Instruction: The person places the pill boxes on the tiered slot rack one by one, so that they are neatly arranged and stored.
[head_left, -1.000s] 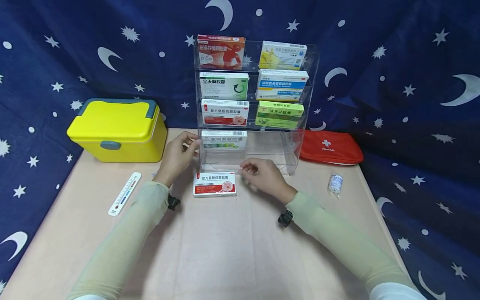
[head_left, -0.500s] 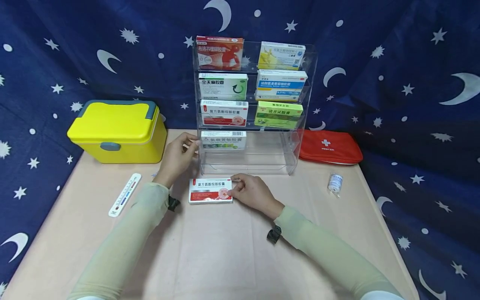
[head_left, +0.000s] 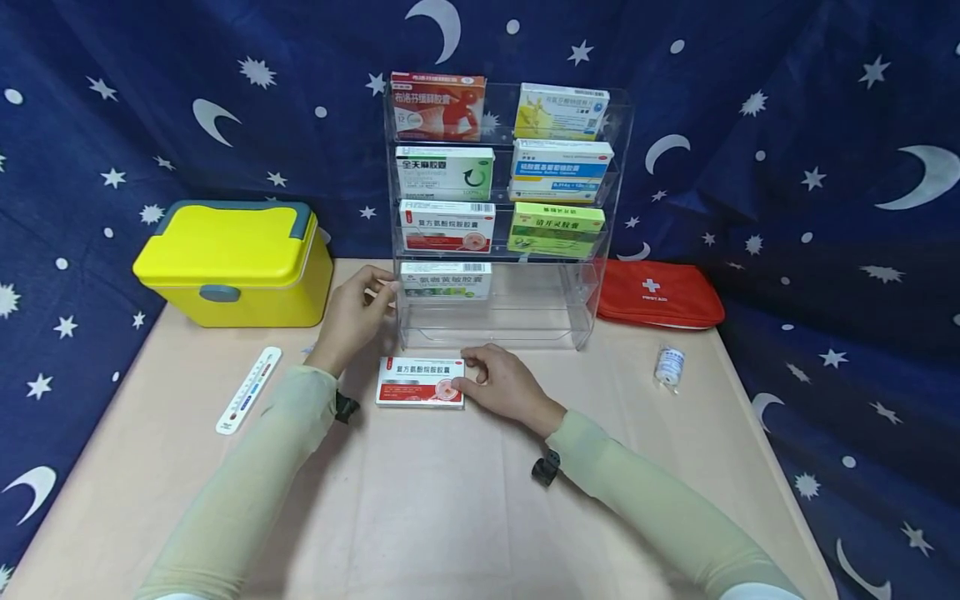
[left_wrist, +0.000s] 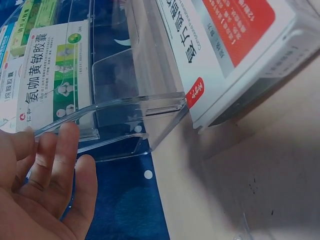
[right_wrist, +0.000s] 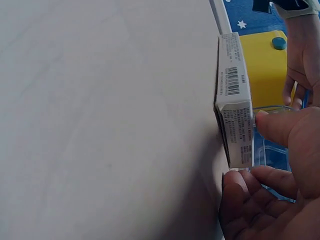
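Note:
My left hand (head_left: 360,310) pinches the left side edge of a clear tiered display rack (head_left: 525,323); the left wrist view shows its thumb and fingers around the plastic edge. In front of the rack is a red-and-white medicine box (head_left: 420,383), printed face up. My right hand (head_left: 504,385) holds this box by its right end, thumb on the printed face and fingers at the far corner. In the right wrist view, the box's barcode side (right_wrist: 233,80) shows near the thumb. Beside my left hand, a white-and-green medicine box (head_left: 446,282) stands in the rack's lowest tier.
The upper tiers hold several medicine boxes, among them a light green one (head_left: 557,231) and a red one (head_left: 438,107). A yellow case (head_left: 232,275) and a thermometer (head_left: 249,390) are at left. A red first-aid pouch (head_left: 660,294) and a wrapped bandage roll (head_left: 669,367) lie at right.
My right hand has come to the red-and-white box and taken its right end; the box has shifted slightly toward me and left. My left hand stays at the rack's edge.

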